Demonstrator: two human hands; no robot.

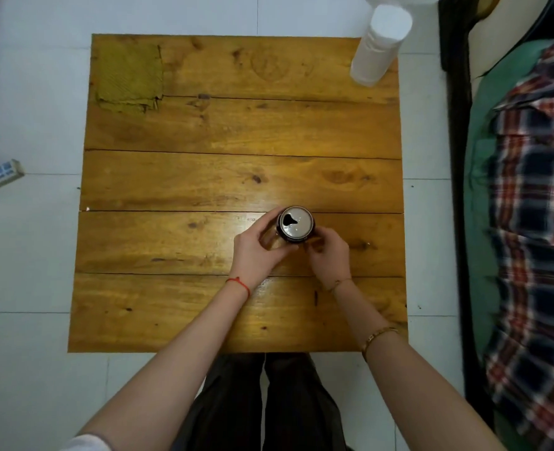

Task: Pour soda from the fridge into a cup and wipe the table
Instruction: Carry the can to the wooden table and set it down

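Soda can: the soda can (296, 226) stands upright on the wooden surface (204, 177), near the edge closest to the person, a bit right of the middle; its top has a dark hole, so it looks open
Left hand: the left hand (257, 255) has its fingers curled round the left side of the can and holds it
Right hand: the right hand (329, 255) is curled just beside the right side of the can; it seems to pinch something small, but I cannot tell what
Cups: a tall stack of white cups (379, 45) stands at the far right corner, well apart from the can
Cloth: a green cloth (129, 74) lies flat at the far left corner
What could go wrong: the can is open, so a bump or a tilt could spill soda on the wood; the cup stack is tall and close to the edge, so a quick grab could knock it off
Around: white floor tiles, a power strip (1, 174) on the floor at the left, a bed with a checked blanket (536, 196) at the right
In the way: nothing lies between the can and the cups or the cloth
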